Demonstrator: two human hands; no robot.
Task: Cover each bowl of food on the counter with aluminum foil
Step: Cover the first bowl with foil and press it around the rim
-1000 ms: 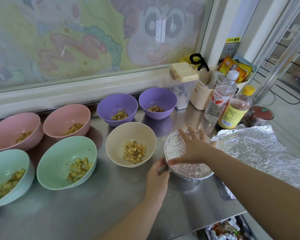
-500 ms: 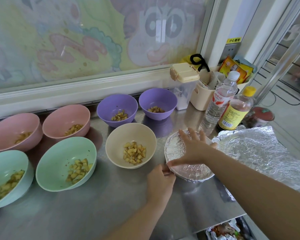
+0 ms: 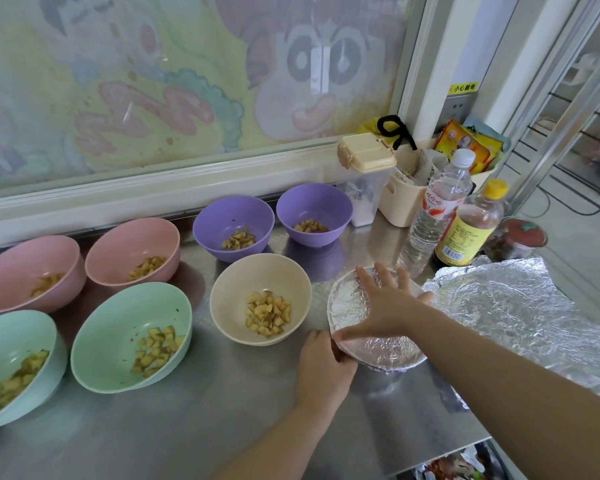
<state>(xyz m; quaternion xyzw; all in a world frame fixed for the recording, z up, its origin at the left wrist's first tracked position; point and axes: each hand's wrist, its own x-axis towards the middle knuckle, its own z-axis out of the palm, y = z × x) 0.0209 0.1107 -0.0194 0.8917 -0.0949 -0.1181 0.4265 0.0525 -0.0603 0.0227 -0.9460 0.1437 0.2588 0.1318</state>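
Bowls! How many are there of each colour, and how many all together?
pink bowls: 2
purple bowls: 2
green bowls: 2
beige bowl: 1
foil-covered bowl: 1
Total: 8 bowls

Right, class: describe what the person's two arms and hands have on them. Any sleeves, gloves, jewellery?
Nothing worn shows. The left hand and right hand have no gloves, rings or watch, and both forearms are sleeveless right to the picture's edge.
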